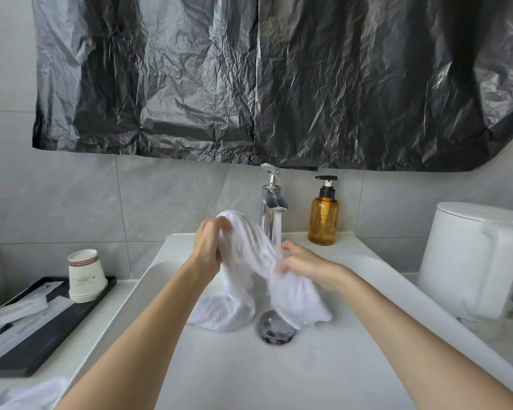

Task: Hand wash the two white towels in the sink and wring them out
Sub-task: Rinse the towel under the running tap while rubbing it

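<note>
Fingers of left hand (209, 245) and right hand (304, 266) clamped on white towel (249, 250) under running faucet (271, 208).

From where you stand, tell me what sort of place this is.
Probably a hotel bathroom: a white sink with a running chrome faucet, an amber pump soap bottle, and stacked paper cups on a black amenity tray.

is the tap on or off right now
On. A white stream of water falls from the spout of the chrome tap onto the white towel that the left hand and right hand hold over the white sink.
</note>
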